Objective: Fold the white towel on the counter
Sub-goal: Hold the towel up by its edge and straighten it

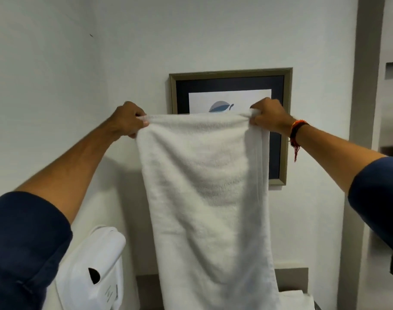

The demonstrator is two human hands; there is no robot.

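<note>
The white towel (209,198) hangs in the air in front of me, held up by its top edge and falling straight down past the bottom of the view. My left hand (129,119) grips its upper left corner. My right hand (268,115), with a red and black thread band at the wrist, grips the upper right corner. Both arms are stretched forward at about the same height, and the top edge is pulled taut between them. The towel's lower end is out of view.
A framed picture (287,130) hangs on the white wall behind the towel. A white wall-mounted dispenser (94,271) sits at lower left. Another white cloth (296,298) lies at bottom right on a grey ledge (291,276). A grey door frame (365,86) stands at right.
</note>
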